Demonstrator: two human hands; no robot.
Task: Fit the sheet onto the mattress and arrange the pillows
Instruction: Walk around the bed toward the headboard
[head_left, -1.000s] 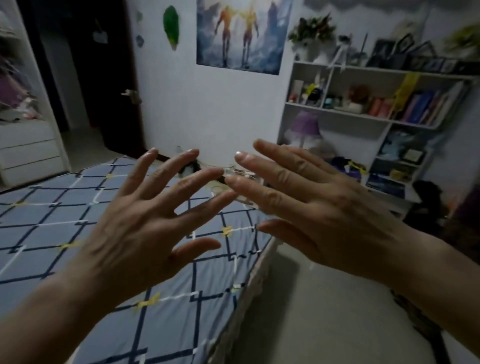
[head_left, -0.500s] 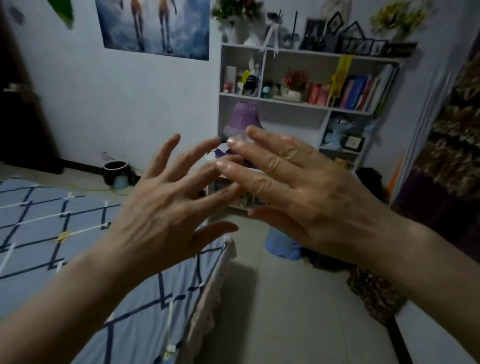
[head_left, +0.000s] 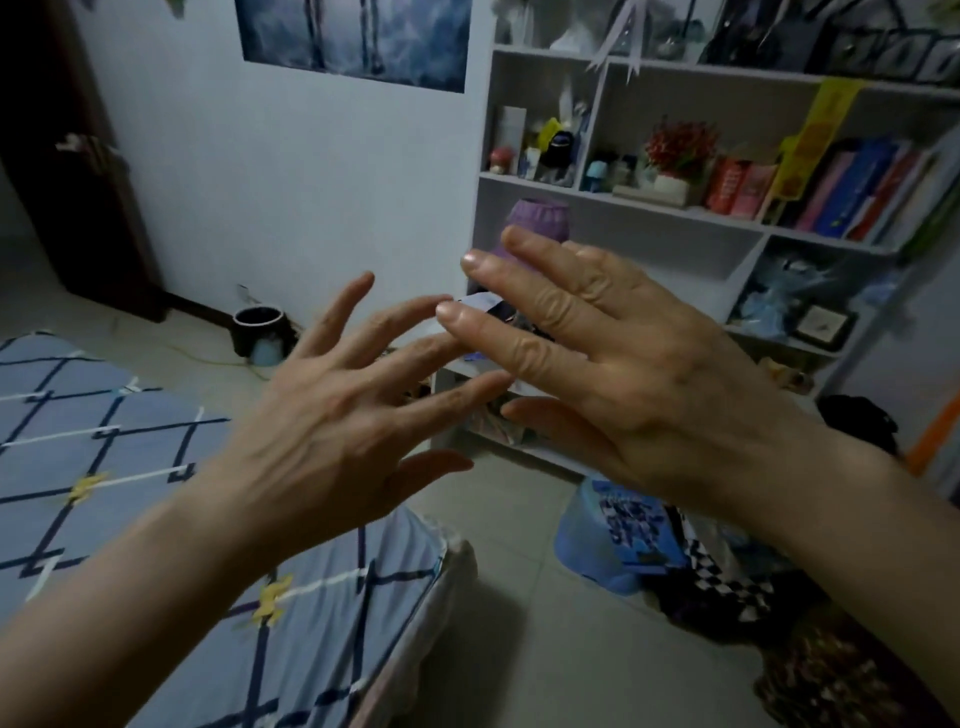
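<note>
Dim bedroom, pale tiled floor (head_left: 524, 654) spreading beneath both hands, white shelf unit (head_left: 613, 218) standing behind the right hand's fingertips. Left hand (head_left: 332, 431) hovering with fingers straight and spread, gripping nothing. Right hand (head_left: 639, 374) hovering likewise, fingers straight, its tips crossing over those of the left; whether touching, unclear. Sheet (head_left: 104, 467) lying below and to the left of the left hand: blue-grey, crossed with dark and white lines and small yellow marks, covering the mattress corner (head_left: 452, 561) under the left wrist. Blue bundle (head_left: 608, 540) sitting on the floor below the right wrist.
</note>
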